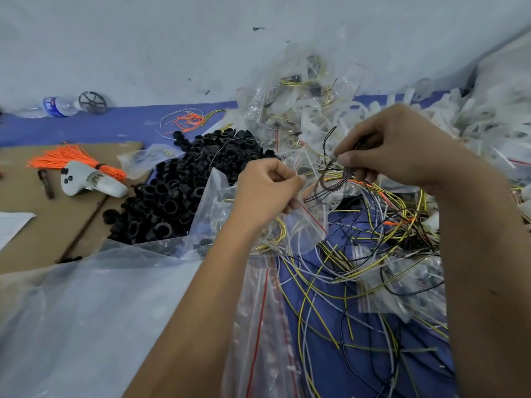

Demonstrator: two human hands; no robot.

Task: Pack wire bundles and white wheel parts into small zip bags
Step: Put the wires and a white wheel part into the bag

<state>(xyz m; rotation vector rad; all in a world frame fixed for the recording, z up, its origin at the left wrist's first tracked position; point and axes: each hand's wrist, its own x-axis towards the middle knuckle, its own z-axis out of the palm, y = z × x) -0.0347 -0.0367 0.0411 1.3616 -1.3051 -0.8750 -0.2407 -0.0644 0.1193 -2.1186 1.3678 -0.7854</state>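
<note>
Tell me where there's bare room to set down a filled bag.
Bare cardboard lies between the white controller and the clear plastic sheet. Bare blue surface shows below the water bottle. Crowded: loose wires and bag pile.

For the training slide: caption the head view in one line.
Right hand pinches a looped dark wire bundle while the left hand holds a small zip bag open.
</note>
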